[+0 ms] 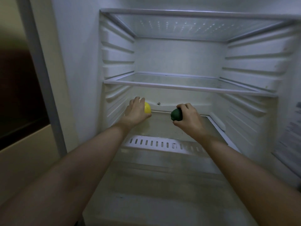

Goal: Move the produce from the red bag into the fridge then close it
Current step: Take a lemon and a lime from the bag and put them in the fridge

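Note:
Both my arms reach into the open fridge, under the middle glass shelf. My left hand wraps a yellow lemon-like fruit at the back left of the lower glass shelf; the fruit rests on or just above the glass. My right hand grips a dark green pepper-like piece of produce slightly above the same shelf, right of the middle. The red bag and the fridge door are out of view.
A top glass shelf sits above. A white slotted strip edges the lower shelf's front, over a clear drawer cover. Ribbed side walls close in both sides. A beige wall stands left.

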Demonstrator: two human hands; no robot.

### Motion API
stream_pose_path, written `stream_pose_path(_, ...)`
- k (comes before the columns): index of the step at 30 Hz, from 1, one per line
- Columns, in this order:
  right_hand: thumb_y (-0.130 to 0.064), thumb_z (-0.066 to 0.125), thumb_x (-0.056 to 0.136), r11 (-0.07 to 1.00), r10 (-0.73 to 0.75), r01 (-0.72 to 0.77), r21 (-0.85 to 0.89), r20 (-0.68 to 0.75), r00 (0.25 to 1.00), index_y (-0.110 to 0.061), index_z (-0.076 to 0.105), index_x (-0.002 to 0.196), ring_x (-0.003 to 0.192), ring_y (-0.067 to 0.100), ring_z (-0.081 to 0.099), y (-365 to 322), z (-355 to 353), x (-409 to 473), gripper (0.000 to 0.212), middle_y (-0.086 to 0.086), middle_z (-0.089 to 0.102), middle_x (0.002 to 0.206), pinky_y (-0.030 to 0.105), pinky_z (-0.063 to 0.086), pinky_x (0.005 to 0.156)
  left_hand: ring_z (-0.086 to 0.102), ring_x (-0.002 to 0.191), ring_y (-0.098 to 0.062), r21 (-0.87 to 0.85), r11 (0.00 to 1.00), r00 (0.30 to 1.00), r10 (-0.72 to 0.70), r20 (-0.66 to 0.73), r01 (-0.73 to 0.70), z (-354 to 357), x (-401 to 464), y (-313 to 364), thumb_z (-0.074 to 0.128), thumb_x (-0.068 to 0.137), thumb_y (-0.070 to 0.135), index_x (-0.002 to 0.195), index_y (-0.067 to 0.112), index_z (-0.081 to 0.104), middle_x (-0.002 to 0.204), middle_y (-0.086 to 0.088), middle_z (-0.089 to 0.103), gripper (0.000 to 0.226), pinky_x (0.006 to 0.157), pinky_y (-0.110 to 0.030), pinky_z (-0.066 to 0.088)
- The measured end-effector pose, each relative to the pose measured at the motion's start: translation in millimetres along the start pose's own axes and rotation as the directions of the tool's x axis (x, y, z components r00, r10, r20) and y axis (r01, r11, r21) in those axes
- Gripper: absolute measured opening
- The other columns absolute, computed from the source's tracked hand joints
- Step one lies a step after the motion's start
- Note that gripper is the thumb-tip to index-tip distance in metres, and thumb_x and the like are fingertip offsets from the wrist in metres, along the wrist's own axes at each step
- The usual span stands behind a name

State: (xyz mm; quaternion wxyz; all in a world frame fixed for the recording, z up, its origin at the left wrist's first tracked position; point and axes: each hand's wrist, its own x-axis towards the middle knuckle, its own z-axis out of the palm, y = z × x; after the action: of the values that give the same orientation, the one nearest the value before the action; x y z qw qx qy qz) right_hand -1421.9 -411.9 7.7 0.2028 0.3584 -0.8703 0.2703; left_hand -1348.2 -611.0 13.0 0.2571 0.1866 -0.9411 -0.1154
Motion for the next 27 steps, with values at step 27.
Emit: stream_pose_path(27, -0.03, 0.071, 0.076, 0.978, 0.002, -0.063, -0.201, -0.289, 0.957, -0.017, 0.048, 0.127, 0.113, 0.023, 0.049, -130.4, -224.2, -264.6, 0.058, 0.003, 0.048, 0.125, 0.029, 0.04, 0.08, 0.039, 0.127, -0.03, -0.023, 0.924, 0.907, 0.371, -0.198, -0.383, -153.8, -277.7, 106.8, 0.05, 0.091, 0.037, 0.137, 0.011, 0.041, 0.141, -0.01, 0.043, 0.053, 0.104, -0.04, 0.033)
